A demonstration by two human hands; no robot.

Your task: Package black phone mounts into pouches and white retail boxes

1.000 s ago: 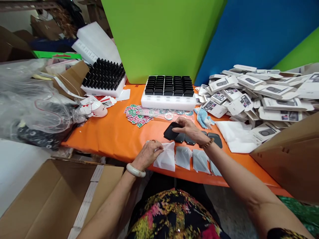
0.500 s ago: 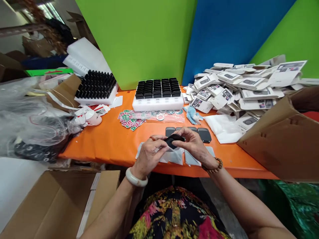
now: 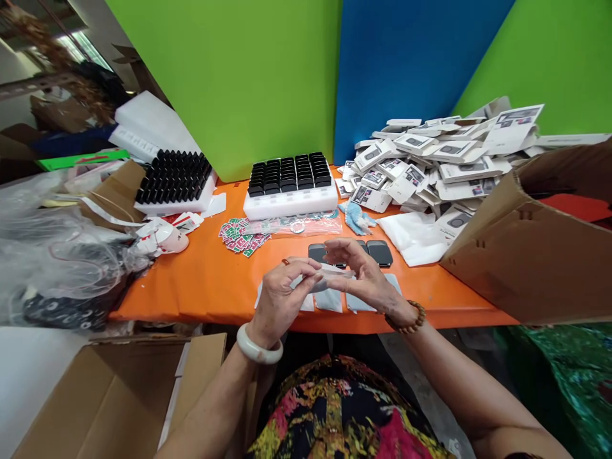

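Observation:
My left hand (image 3: 282,290) pinches a small translucent white pouch (image 3: 329,271) between thumb and fingertips. My right hand (image 3: 361,274) curves around the pouch's other end, its thumb against the lower side and its fingers raised apart above. Something greyish shows through the pouch, too faint to make out. Under my hands, several pale pouches (image 3: 329,299) lie in a row along the table's front. Just behind them is a row of dark rounded flat pieces (image 3: 379,253), partly hidden by my right hand.
A white foam tray (image 3: 291,203) of upright black pieces stands at the back, another foam tray (image 3: 206,194) to its left. Small printed cards (image 3: 243,237) lie in front. White printed boxes (image 3: 411,175) pile up right, beside a cardboard box (image 3: 519,248). An open carton (image 3: 129,395) sits lower left.
The black round piece between my hands no longer shows; the pouch is now raised between them. My right fingers have spread from their pinch. The view has shifted slightly.

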